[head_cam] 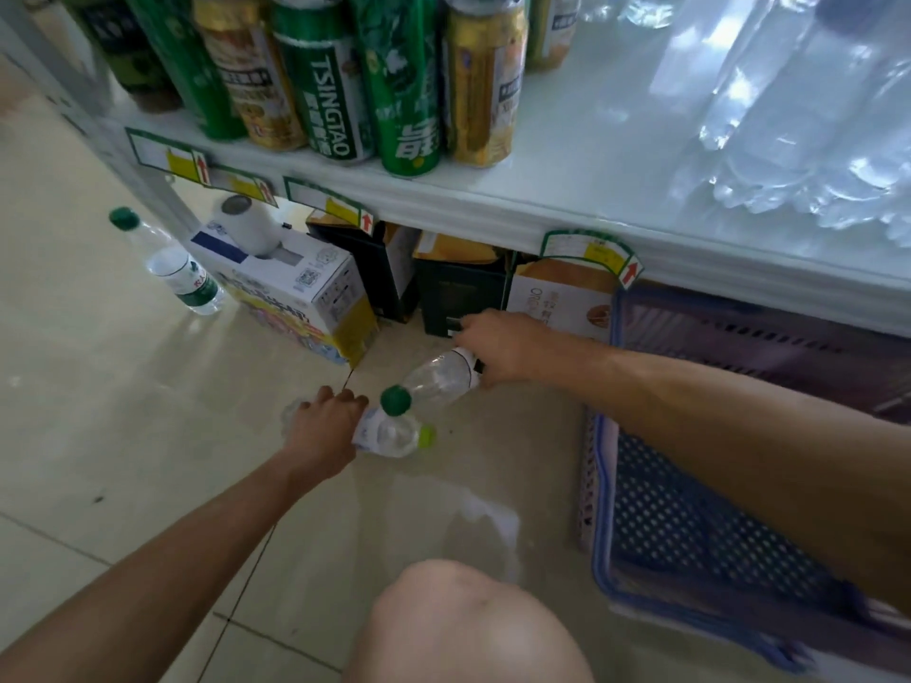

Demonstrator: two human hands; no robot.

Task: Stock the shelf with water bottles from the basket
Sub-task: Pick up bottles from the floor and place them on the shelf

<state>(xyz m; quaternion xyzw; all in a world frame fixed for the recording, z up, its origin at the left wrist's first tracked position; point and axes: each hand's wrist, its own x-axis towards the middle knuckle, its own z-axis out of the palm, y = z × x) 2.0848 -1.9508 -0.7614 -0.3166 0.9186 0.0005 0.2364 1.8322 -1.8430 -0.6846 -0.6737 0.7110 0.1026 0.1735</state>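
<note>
Head camera, looking down: the right hand (498, 345) is closed around the lower body of a clear water bottle (438, 379) with a dark green cap, held tilted just above the floor, cap toward the viewer. Beside it, the left hand (328, 423) grips a second bottle (392, 436) with a yellow-green cap, lying nearly flat; its far end is hidden behind the hand. At right, a blue and purple mesh basket (604, 534) sits on the floor, partly under the shelf (567, 179) and crossed by the right forearm; its contents cannot be made out. Pale glossy tiles (98, 386) cover the floor. A third bottle (180, 273) stands upright at left, near a cardboard box (305, 293). Green and gold cans (345, 76) line the shelf; blurred wrapped bottles (813, 115) fill its right side. A bare knee (468, 628) shows at the bottom.
</note>
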